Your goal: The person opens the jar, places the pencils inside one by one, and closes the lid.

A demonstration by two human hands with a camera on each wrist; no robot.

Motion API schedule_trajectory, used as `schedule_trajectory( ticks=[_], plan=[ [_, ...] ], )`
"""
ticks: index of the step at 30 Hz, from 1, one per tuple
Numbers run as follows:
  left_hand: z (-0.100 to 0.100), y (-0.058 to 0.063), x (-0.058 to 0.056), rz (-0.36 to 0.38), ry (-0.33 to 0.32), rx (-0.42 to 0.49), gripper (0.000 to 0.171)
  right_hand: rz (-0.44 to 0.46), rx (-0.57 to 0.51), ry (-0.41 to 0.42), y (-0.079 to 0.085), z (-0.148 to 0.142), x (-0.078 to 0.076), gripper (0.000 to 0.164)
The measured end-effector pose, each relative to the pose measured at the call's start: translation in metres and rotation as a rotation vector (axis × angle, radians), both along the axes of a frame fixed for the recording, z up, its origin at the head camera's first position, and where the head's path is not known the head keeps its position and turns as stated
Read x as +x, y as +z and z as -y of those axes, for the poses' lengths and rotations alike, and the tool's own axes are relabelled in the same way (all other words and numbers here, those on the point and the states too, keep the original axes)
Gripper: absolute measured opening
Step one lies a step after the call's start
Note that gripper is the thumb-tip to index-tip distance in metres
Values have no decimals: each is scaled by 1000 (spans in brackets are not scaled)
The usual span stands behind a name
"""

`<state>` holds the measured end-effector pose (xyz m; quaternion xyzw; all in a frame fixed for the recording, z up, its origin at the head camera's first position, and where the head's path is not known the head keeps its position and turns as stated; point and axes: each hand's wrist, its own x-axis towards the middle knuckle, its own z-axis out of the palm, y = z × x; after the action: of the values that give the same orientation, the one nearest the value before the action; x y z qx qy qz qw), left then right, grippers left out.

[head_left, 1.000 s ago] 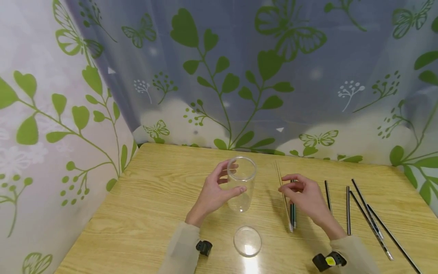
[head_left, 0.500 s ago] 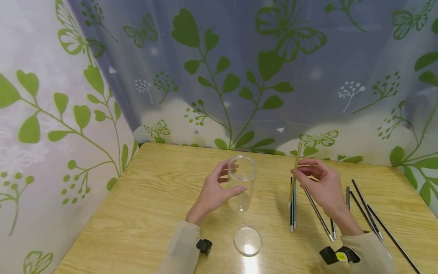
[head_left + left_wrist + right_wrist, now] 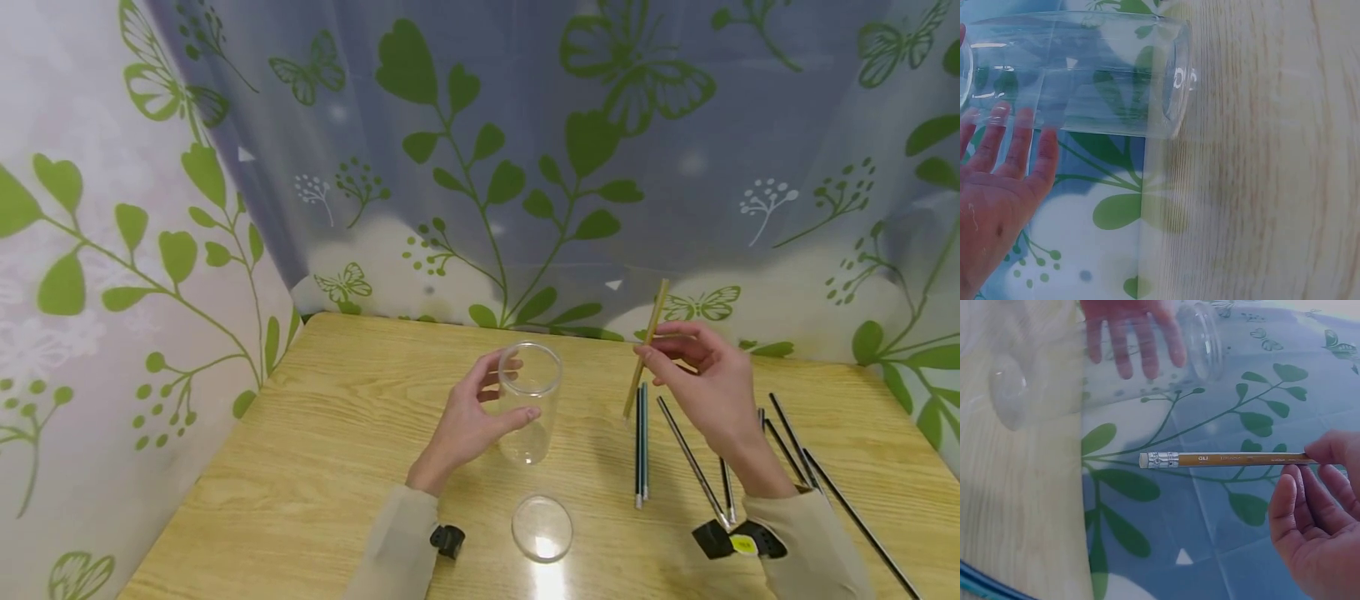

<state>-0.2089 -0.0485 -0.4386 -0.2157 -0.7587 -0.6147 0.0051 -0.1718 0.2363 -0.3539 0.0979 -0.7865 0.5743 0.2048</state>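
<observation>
A clear, open-topped jar (image 3: 531, 417) stands upright on the table. My left hand (image 3: 476, 412) holds it from the left, thumb across the front and fingers behind; in the left wrist view the fingers (image 3: 1019, 137) lie along the glass. My right hand (image 3: 708, 375) pinches a gold pencil (image 3: 647, 350) between thumb and fingertips, above the table and to the right of the jar. The pencil is tilted, its eraser end down; in the right wrist view the white eraser and silver ferrule (image 3: 1160, 460) point toward the jar's side.
A round clear lid (image 3: 542, 528) lies in front of the jar. Two dark pencils (image 3: 642, 446) lie side by side below the gold one. Several more dark pencils (image 3: 855, 512) lie scattered at the right, some under the right forearm. A patterned curtain (image 3: 480, 208) hangs behind the table.
My right hand has lifted the gold pencil off the table beside the dark pair, moving it up and to the right. The left hand and jar have stayed put.
</observation>
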Motion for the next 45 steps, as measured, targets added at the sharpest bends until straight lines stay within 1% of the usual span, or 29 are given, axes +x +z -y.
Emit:
schedule_trajectory(
  ticks=[4,11,17,22,27,30,33,40,45],
  plan=[
    [1,0,0,1,6,0,72,-14,-24,1,8,8,-1,24],
    [2,0,1,12,4,7,73,-48,-133,45,25,21,-1,23],
    [2,-1,0,2,6,8,75,-115,-148,42,40,32,-1,22],
    [2,-1,0,-1,5,-2,74,-172,-267,85,50,42,-3,22],
    [1,0,1,-4,10,-9,73,-239,-342,135,55,54,-7,23],
    [1,-1,1,-7,11,-10,73,-259,-364,156,55,60,-11,23],
    [1,-1,0,-12,13,-10,74,-260,-350,146,51,65,-14,23],
    [-1,-2,-1,-10,12,-9,73,-228,-259,134,32,74,-22,26],
    [-1,-2,-1,-17,6,-13,73,-199,-158,130,17,77,-23,26]
  ],
)
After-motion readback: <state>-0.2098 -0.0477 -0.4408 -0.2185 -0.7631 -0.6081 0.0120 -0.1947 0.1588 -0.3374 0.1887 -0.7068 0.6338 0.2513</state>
